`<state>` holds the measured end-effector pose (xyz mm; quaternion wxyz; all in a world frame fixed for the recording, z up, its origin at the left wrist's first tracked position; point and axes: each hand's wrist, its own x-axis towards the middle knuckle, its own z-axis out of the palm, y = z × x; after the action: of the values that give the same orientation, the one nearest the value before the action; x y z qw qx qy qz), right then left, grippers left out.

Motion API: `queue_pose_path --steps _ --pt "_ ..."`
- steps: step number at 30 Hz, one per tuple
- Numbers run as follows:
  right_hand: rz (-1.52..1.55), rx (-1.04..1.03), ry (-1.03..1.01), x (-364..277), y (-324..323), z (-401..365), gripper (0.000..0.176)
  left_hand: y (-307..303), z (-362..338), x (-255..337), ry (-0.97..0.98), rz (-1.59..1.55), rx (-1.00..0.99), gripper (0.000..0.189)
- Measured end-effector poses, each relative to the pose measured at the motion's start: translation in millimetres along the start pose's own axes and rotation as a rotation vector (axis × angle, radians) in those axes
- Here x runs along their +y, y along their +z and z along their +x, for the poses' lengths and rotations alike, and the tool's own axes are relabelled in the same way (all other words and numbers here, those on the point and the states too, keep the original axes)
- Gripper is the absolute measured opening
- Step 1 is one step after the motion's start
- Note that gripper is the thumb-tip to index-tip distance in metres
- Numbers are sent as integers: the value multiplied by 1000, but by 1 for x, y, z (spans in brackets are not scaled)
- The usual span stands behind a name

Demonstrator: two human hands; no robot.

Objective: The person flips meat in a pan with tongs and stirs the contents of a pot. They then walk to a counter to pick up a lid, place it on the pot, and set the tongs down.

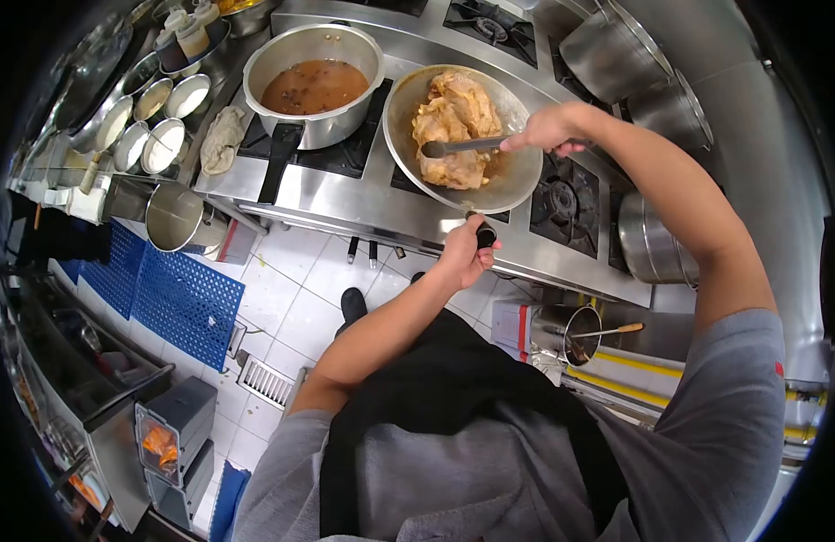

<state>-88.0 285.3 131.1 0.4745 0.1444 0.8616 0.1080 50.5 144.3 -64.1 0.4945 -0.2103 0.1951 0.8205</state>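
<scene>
Two hands of mine are busy at the pan [522, 185], near the top middle of the frame. My right hand [553, 128] grips a tool [476, 144], and my left hand [467, 256] is curled round the pan handle [486, 235]. The meat [462, 104] sits in the pan, left of my right hand and above my left hand in the frame. It is longer from top to bottom than from side to side, and the tool lies across it. My right hand is nearer to the meat. I cannot tell how hard the tool presses.
</scene>
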Motion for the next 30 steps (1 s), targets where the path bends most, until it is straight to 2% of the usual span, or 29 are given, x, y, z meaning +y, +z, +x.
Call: queue_pose_path --steps 2,5,10,13,17,20,22,24,26,28,30 --pt "52 0 -51 -6 14 4 73 -4 -1 0 -2 -5 -3 33" --pt "243 167 -28 -9 60 -8 76 -7 4 -6 35 -50 -50 35" --pt "543 326 26 -5 126 -17 80 0 3 -2 30 -16 -80 31" --pt "739 354 128 -12 163 -5 86 -2 5 -1 4 -26 -95 28" --pt "947 402 159 -26 184 -5 81 -2 6 -2 -1 -9 -97 26" --pt "1024 521 213 -49 188 -20 80 -1 6 1 -1 -7 -102 25" --pt "1038 465 198 -51 191 -15 81 -3 4 -1 -10 -8 -104 26" --pt "942 612 246 -59 191 -8 82 -2 3 0 16 -4 -107 27" --pt "967 554 196 -56 176 -15 80 -4 2 1 10 9 -129 27" --pt "830 395 146 -57 143 -41 75 -5 3 5 10 16 -152 28" --pt "735 359 184 -59 118 -59 72 -3 2 8 -25 14 -110 28"
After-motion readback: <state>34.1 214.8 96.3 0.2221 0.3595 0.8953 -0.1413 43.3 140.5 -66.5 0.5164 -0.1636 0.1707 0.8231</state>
